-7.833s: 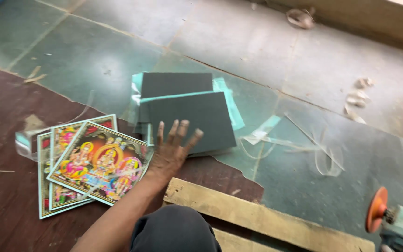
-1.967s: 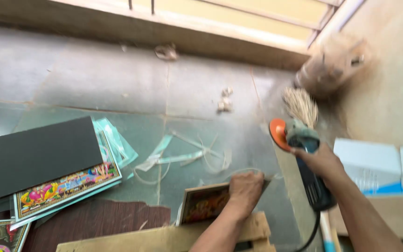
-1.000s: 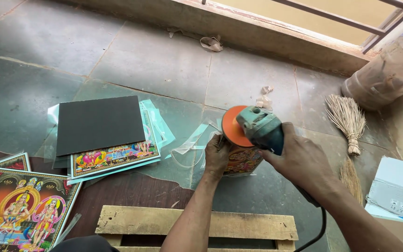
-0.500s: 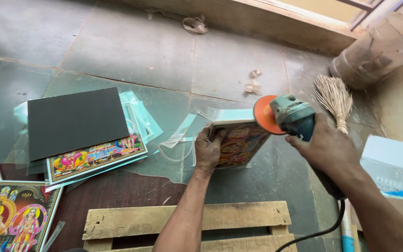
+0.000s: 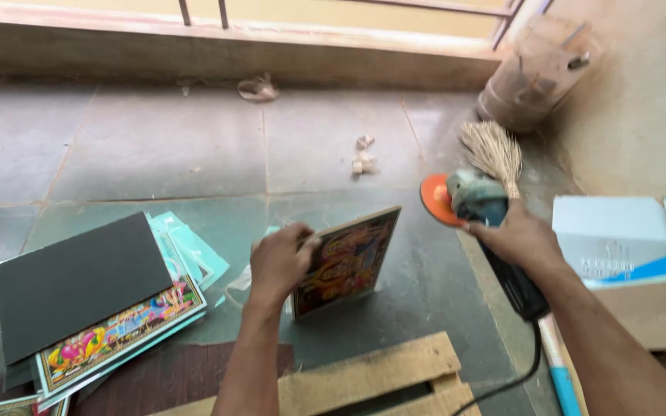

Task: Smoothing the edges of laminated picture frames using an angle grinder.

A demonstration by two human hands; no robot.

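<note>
Stone floor (dusty): picture stack, broom, wooden pallet.

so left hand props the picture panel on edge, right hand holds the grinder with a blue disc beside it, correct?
Not quite: the head view shows the disc is orange. Otherwise right: left hand props the picture panel on edge, right hand holds the grinder beside it.

Just one head-mounted camera here, looking steeply down and forward at the stone floor from close range, with both forearms coming in from 6 o'clock, the wall ledge across 12 o'clock, and a cardboard box cropped at 3 o'clock.
</note>
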